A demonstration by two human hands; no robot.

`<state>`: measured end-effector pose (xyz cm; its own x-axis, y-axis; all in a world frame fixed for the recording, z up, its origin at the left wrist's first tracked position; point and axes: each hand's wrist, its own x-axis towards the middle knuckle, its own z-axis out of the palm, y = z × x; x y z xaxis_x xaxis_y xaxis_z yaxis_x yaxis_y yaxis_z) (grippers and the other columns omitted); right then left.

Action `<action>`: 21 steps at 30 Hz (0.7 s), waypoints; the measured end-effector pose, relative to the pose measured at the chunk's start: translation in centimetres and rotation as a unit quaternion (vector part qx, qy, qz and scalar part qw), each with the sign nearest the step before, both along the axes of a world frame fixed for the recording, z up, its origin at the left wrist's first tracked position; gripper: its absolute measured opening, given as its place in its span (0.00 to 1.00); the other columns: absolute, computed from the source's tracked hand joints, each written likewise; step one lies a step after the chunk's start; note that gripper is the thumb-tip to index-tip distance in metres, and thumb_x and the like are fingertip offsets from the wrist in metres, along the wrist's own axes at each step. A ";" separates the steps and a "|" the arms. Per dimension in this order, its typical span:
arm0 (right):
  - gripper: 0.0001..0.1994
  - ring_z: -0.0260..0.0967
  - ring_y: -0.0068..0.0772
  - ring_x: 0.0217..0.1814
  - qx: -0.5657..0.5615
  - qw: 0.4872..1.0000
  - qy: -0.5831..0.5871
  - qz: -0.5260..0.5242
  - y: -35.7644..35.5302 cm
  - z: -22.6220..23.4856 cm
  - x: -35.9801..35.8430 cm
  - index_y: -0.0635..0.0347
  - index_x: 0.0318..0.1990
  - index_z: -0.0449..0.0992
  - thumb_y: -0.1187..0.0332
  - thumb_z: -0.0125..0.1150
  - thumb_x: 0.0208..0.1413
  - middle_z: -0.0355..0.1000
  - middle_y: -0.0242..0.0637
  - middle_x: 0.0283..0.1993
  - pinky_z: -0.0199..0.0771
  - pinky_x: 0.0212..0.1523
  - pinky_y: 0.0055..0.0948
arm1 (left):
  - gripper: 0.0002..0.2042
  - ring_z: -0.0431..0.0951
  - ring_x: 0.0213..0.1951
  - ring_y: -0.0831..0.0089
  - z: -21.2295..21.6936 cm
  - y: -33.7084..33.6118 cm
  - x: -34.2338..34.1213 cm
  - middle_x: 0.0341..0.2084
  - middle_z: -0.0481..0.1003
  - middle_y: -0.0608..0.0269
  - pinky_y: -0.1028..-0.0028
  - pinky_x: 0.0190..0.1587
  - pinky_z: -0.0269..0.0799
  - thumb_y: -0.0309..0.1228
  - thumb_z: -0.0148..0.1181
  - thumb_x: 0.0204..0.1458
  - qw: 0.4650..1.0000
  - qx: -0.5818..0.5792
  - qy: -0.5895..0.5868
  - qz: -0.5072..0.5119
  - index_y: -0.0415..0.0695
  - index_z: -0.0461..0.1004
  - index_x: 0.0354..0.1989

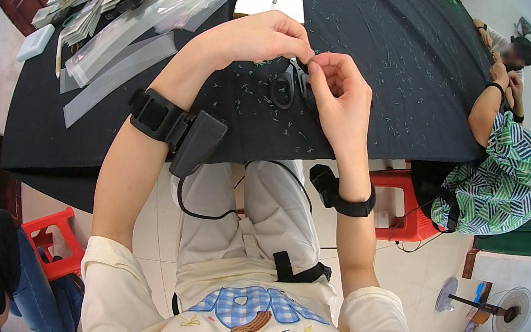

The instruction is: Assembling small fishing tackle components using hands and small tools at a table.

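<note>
Over the near edge of the black-covered table (416,123), the right hand (343,98) is curling its thumb and forefinger into a pinch beside black-handled scissors (293,84); the left hand (267,39) is meeting it fingertip to fingertip, similarly curled, anything between them being too small to tell. Beyond, a white block (259,3) is standing toward the far edge, clear plastic sleeves (118,51) lying leftward.

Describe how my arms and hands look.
Your left hand and right hand are bare; the sleeves are short and cream. The left arm has a black strap, a boxy black device and a black cable; the right arm has a black band with a smaller black block.
</note>
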<state>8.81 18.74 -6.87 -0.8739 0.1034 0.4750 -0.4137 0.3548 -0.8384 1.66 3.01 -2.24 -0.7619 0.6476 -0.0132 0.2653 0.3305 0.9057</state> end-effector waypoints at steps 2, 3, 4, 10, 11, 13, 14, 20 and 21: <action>0.05 0.64 0.14 0.22 -0.002 1.000 -0.002 0.000 0.0 0.1 0.1 0.66 0.33 0.72 0.74 0.57 0.53 0.70 0.30 0.22 0.64 0.23 0.16 | 0.09 0.54 0.15 0.90 0.0 0.0 -0.1 0.13 0.61 0.79 0.85 0.17 0.46 0.37 0.56 0.51 1.000 -0.010 0.003 0.011 0.45 0.76 0.29; 0.05 0.64 0.14 0.22 0.003 1.000 -0.004 -0.003 -0.1 0.2 0.1 0.66 0.33 0.72 0.73 0.57 0.53 0.70 0.30 0.22 0.64 0.23 0.16 | 0.10 0.54 0.15 0.90 0.0 0.0 -0.1 0.14 0.61 0.79 0.85 0.17 0.46 0.37 0.55 0.52 1.000 -0.020 0.006 0.022 0.45 0.76 0.30; 0.05 0.64 0.14 0.22 0.009 1.000 -0.007 -0.005 -0.1 0.2 0.1 0.66 0.33 0.72 0.73 0.57 0.53 0.70 0.30 0.22 0.64 0.23 0.16 | 0.10 0.54 0.15 0.90 0.0 0.0 -0.2 0.14 0.61 0.79 0.85 0.17 0.46 0.37 0.55 0.52 1.000 -0.020 0.005 0.022 0.45 0.76 0.30; 0.05 0.63 0.14 0.22 0.007 1.000 -0.013 -0.003 0.0 0.1 0.1 0.66 0.33 0.72 0.73 0.58 0.53 0.70 0.30 0.22 0.64 0.23 0.16 | 0.12 0.55 0.15 0.90 -0.5 0.1 -0.6 0.18 0.67 0.76 0.85 0.17 0.47 0.38 0.54 0.52 0.997 -0.020 0.012 0.078 0.44 0.78 0.35; 0.05 0.63 0.14 0.22 0.007 1.000 -0.014 -0.002 0.0 0.1 0.1 0.66 0.33 0.72 0.73 0.58 0.53 0.70 0.30 0.22 0.64 0.23 0.16 | 0.12 0.55 0.15 0.90 -0.6 0.1 -0.6 0.19 0.68 0.75 0.86 0.17 0.47 0.37 0.53 0.52 0.996 -0.013 0.014 0.091 0.44 0.78 0.36; 0.05 0.63 0.14 0.22 0.008 1.000 -0.018 -0.003 0.0 0.2 0.1 0.66 0.33 0.72 0.73 0.58 0.52 0.69 0.29 0.22 0.64 0.24 0.16 | 0.12 0.55 0.15 0.90 -0.7 0.0 -0.8 0.20 0.69 0.75 0.86 0.17 0.47 0.36 0.53 0.52 0.994 -0.006 0.016 0.103 0.44 0.78 0.37; 0.05 0.63 0.14 0.22 0.008 1.000 -0.018 -0.003 0.0 0.2 0.1 0.66 0.33 0.72 0.73 0.58 0.52 0.69 0.29 0.22 0.64 0.24 0.16 | 0.12 0.55 0.15 0.90 -0.5 -0.1 -0.8 0.21 0.69 0.74 0.86 0.17 0.47 0.36 0.52 0.53 0.994 0.023 0.011 0.108 0.43 0.77 0.37; 0.05 0.63 0.15 0.22 -0.002 1.000 -0.018 -0.004 0.0 0.1 0.1 0.66 0.32 0.73 0.73 0.58 0.52 0.69 0.29 0.22 0.64 0.24 0.17 | 0.15 0.56 0.16 0.89 -0.2 -0.6 -1.0 0.24 0.68 0.73 0.86 0.18 0.48 0.37 0.48 0.57 0.980 0.154 -0.039 0.116 0.39 0.75 0.40; 0.05 0.63 0.15 0.22 -0.002 1.000 -0.015 -0.005 0.0 0.1 0.1 0.66 0.32 0.73 0.73 0.58 0.52 0.69 0.29 0.22 0.64 0.24 0.17 | 0.16 0.57 0.16 0.89 -0.1 -0.6 -0.9 0.24 0.67 0.73 0.86 0.18 0.49 0.38 0.47 0.58 0.975 0.182 -0.041 0.120 0.38 0.74 0.41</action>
<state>8.92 18.69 -6.77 -0.8870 0.1146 0.4474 -0.3837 0.3563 -0.8520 0.74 2.37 -2.37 -0.8985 0.4231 0.1166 0.1409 0.0263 0.9897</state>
